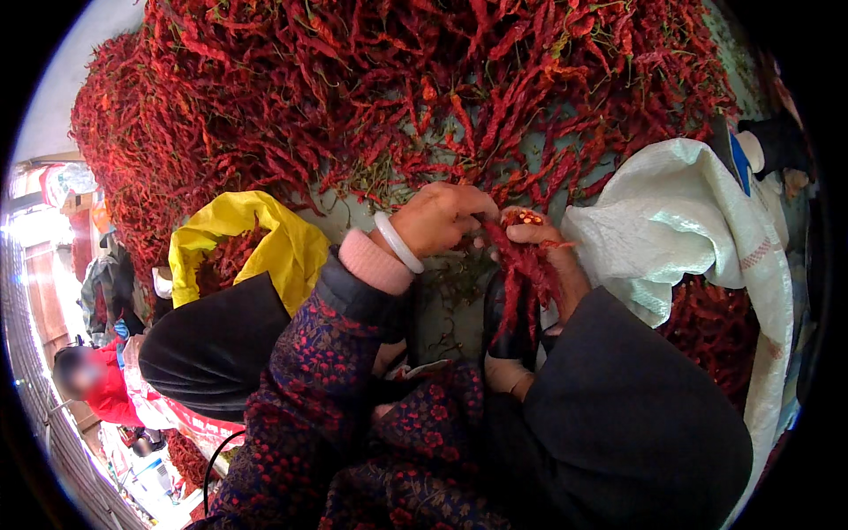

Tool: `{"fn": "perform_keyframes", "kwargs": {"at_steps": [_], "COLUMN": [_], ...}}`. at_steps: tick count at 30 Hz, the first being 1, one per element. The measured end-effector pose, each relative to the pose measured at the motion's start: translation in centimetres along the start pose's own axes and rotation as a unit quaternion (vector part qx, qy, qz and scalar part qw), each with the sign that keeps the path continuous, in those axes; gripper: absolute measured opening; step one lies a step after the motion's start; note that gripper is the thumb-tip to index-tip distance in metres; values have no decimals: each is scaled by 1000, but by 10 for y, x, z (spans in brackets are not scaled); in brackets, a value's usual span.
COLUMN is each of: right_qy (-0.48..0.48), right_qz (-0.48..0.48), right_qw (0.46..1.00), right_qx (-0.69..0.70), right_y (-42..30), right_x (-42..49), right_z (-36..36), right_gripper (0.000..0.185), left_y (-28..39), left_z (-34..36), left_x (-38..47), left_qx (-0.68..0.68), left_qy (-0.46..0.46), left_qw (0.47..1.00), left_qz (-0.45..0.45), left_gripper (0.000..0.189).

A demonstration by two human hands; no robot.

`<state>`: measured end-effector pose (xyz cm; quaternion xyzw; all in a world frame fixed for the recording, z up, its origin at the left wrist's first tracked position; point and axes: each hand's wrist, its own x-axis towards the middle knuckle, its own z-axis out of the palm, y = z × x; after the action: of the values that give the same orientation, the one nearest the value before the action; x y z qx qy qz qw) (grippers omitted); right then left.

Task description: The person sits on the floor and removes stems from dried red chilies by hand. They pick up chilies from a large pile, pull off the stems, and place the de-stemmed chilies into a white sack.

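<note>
My right hand (pixel 540 238) is closed around a bunch of dried red chili peppers (pixel 527 271), whose tips hang down over a black shoe. My left hand (pixel 440 215), with a pale bangle (pixel 397 242) at the wrist, meets the top of the bunch with bent fingers; whether it pinches a pepper or stem cannot be told. Beyond both hands rises a large heap of dried red chili peppers (pixel 371 86). Loose green stems (pixel 371 175) lie at the heap's near edge.
A yellow sack (pixel 301 255) holding peppers stands left of my hands. On the right, a white woven sack (pixel 669 218) gapes around more peppers. Stem scraps (pixel 450 285) lie on the floor between my feet. A person in red (pixel 112 387) is at far left; another person's arm shows at upper right.
</note>
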<state>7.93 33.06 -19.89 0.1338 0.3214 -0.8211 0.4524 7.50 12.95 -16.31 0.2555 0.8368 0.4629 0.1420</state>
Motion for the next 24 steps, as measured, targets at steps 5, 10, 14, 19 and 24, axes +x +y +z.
{"fn": "perform_keyframes", "kwargs": {"at_steps": [5, 10, 14, 19, 24], "right_qy": [-41, -15, 17, 41, 36], "right_qz": [29, 1, -24, -43, -65], "right_qw": [999, 999, 997, 993, 983], "right_qx": [-19, -28, -78, -101, -169], "right_y": [8, 9, 12, 10, 6], "right_x": [10, 11, 16, 13, 12], "right_z": [3, -9, -13, -9, -9], "right_gripper": [29, 29, 31, 31, 33], "left_y": [-5, 5, 8, 2, -2], "left_z": [7, 12, 11, 4, 3], "left_x": [-6, 6, 7, 2, -1], "left_qx": [125, 170, 209, 63, -29], "left_qy": [-4, 19, 15, 37, 42], "left_qw": [991, 982, 974, 997, 998], "left_qz": [39, 81, 81, 29, -26], "left_gripper": [26, 21, 22, 25, 22]}}
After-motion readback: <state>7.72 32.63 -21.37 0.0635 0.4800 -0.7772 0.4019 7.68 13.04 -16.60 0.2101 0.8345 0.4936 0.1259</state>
